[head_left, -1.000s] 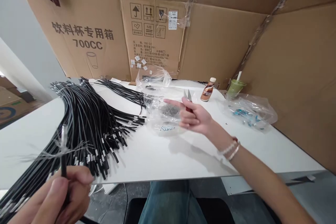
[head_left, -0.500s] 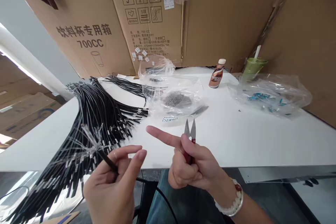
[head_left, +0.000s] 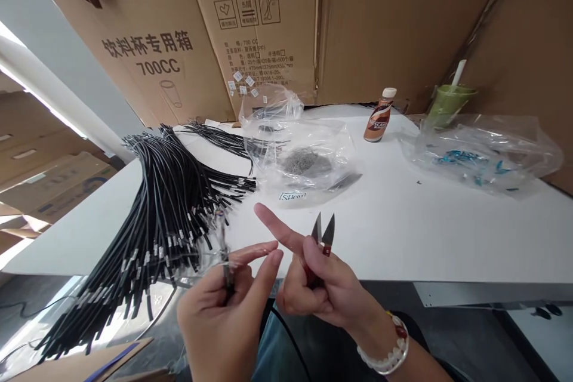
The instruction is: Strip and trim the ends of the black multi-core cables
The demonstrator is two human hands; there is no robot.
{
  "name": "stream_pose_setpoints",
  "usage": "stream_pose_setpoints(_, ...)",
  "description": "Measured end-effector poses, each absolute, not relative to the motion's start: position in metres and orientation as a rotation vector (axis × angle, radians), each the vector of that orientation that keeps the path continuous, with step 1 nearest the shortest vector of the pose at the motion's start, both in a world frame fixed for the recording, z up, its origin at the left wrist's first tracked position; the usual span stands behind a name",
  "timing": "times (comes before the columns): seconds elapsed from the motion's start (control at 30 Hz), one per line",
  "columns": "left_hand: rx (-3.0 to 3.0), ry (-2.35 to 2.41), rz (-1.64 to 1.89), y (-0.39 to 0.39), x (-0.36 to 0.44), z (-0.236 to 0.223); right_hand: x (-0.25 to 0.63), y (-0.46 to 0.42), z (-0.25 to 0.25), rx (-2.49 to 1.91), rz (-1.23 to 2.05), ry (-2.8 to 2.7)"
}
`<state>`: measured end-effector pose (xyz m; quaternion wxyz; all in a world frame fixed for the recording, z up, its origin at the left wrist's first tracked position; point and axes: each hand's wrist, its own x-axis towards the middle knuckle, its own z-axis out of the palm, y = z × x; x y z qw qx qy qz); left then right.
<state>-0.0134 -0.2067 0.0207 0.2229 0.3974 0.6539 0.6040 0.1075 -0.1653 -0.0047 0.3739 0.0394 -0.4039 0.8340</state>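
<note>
My left hand (head_left: 228, 304) is closed around a black cable (head_left: 228, 279), whose frayed end of loose, pale strands (head_left: 221, 245) sticks up above the fingers, partly blurred. The rest of that cable hangs down below the hands over my lap. Beside it, my right hand (head_left: 320, 280) grips small thread snips (head_left: 323, 239) with dark red handles, blades pointing up and apart. Its index finger stretches out to the left, near the left fingertips. A large bundle of black cables (head_left: 165, 191) lies at the left, draped over the table's front edge.
On the white table (head_left: 385, 233) lies a clear plastic bag (head_left: 308, 161) with grey material inside. Farther right are a brown drink bottle (head_left: 378, 116), a green cup (head_left: 450, 104) and another bag (head_left: 483, 158) with blue bits. Cardboard boxes (head_left: 385, 24) wall the back.
My left hand has moved right, closer to my right hand, and the frayed cable end has swung upright. The snips remain in my right hand. The camera view has shifted slightly.
</note>
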Motion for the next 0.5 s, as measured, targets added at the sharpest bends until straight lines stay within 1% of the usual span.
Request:
stream_pose_setpoints(0.13,1.111,1.857,1.566,-0.208,-0.010,0.023,0.105,-0.169,-0.001,0.027,2.083,-1.095)
stream_pose_setpoints(0.3,1.042,1.903,1.555,-0.211,-0.008,0.027,0.103,-0.173,0.005,-0.183,2.023,-1.253)
stream_pose_setpoints(0.5,1.006,1.807,1.454,-0.215,-0.018,0.022,0.101,-0.178,0.001,-0.408,1.789,-1.494)
